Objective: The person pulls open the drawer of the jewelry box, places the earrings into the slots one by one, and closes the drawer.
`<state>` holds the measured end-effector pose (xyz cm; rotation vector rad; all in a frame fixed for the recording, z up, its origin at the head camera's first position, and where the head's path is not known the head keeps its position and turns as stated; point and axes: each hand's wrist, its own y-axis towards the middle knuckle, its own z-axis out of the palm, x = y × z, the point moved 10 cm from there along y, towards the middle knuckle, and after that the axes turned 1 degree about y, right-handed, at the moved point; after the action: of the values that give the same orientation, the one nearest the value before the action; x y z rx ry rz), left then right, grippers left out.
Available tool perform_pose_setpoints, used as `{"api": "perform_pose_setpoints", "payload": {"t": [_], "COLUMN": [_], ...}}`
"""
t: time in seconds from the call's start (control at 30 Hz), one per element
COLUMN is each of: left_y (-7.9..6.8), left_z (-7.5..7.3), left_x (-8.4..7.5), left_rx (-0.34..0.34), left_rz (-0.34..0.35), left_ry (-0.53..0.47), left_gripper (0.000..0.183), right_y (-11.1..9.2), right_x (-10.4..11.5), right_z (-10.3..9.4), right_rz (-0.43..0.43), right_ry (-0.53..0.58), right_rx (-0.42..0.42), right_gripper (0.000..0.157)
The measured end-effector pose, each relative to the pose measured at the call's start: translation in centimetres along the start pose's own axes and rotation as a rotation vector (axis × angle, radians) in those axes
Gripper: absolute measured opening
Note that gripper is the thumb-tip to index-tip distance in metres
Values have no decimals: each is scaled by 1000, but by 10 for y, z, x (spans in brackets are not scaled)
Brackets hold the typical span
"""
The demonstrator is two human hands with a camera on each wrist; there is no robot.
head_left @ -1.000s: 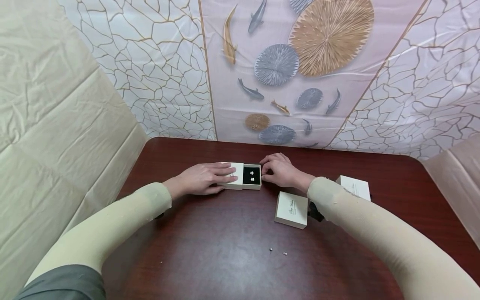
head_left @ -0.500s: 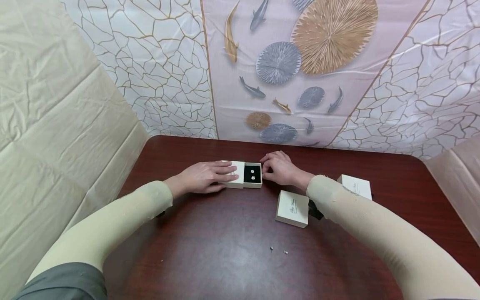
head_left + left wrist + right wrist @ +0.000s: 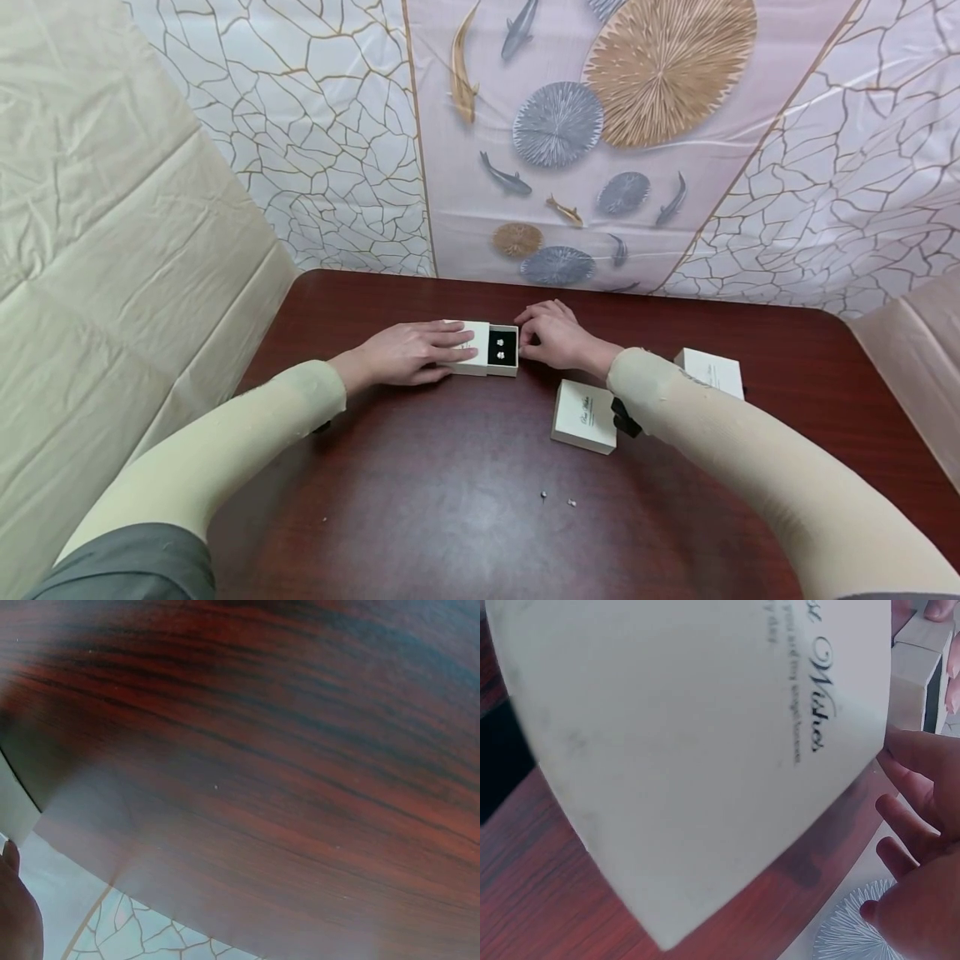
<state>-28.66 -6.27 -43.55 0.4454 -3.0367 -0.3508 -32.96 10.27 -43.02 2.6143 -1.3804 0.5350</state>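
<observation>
With the left grip laid flat over the box on the tabletop and the right grip at its drawer (pinching or merely touching, I cannot tell), a crooked shove could jam it or jolt the earrings loose.

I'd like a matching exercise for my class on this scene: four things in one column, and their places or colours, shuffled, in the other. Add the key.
Things:
1. Left hand
2. Right hand
3. Lining of the drawer
4. Table

Places and colours:
A. Dark reddish brown
B. At the drawer's outer end
C. Black
D. Resting on the box cover

Right pairs: 1-D, 2-B, 3-C, 4-A
</observation>
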Motion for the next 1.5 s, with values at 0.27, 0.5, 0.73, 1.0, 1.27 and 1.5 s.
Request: {"api": "perform_pose_setpoints", "payload": {"t": [0.27,0.5,0.73,1.0,1.27,1.5], "left_y": [1,1,0,1,1,1], "left_z": [2,3,5,3,-2,-1], "left_x": [0,0,-1,0,-2,-1], "left_rx": [5,11,9,20,-1,5], "left_rz": [-1,-1,-5,-21,-16,-10], "left_ry": [0,0,-2,6,-1,-1], "left_gripper": [50,51,50,50,49,49], "right_y": [2,6,7,9,12,15], "right_x": [3,5,5,7,9,8], "right_z": [1,3,5,3,2,5], "right_rz": [0,-1,7,17,17,23], "right_ry": [-4,-11,-16,-29,-19,-18], "right_rx": [-2,3,7,5,12,24], "right_gripper": [21,21,21,21,20,20]}}
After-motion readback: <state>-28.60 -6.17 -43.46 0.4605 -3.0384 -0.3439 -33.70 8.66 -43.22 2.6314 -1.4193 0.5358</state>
